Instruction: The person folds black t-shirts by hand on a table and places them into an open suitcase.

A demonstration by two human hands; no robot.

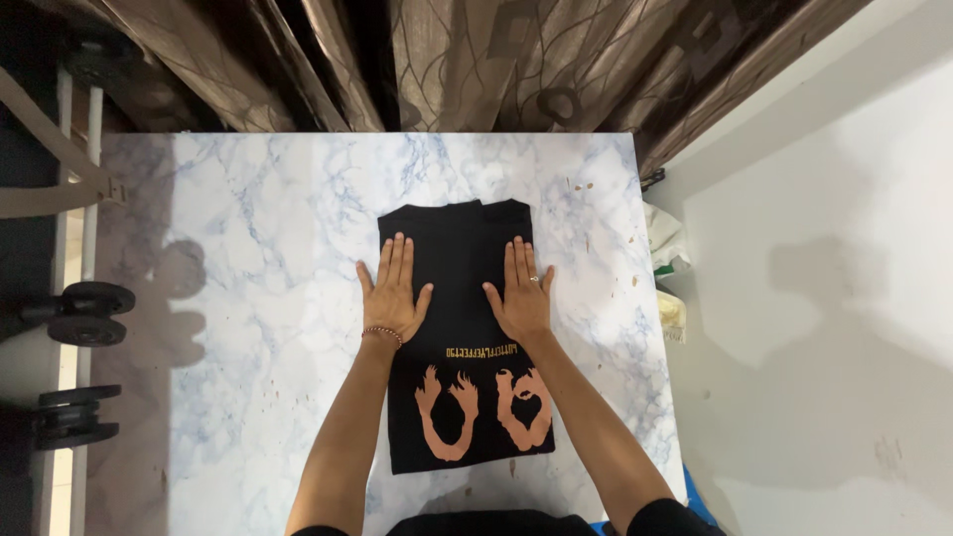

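Flat under both hands' fingers [396, 260] lies the folded black shirt [459, 298].

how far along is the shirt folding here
Done: the black t-shirt already lies as a narrow rectangle on the marble table, sides tucked in, orange print facing up. In hand: the left hand and right hand press flat on its far half. Left: it looks full length, so a crosswise fold likely remains.
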